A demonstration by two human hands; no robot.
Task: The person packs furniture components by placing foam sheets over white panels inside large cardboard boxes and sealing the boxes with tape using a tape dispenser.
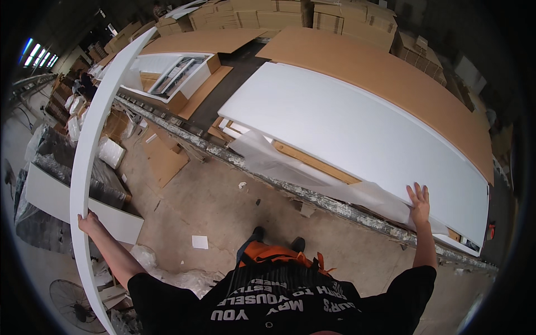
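Observation:
My left hand [88, 221] is closed around the edge of a long, narrow white board [81, 167], which rises past the left side of the line and looks bowed in this view. Fingers spread, my right hand [419, 204] rests on the near right part of a wide white panel [346, 117]. That panel lies flat in a brown carton whose cardboard flap [379, 72] is folded out on the far side. A thin translucent foam sheet [268, 159] hangs out along the near edge. Beneath the panel, a strip of wood-coloured material [315, 162] shows.
A worn metal rail [240, 162] borders the conveyor line. Further left on it sits another open carton [178, 103] with white parts and a packet. Stacked cartons [245, 19] stand behind. Plastic-wrapped goods, a white panel [84, 204] and a fan [72, 298] are at left.

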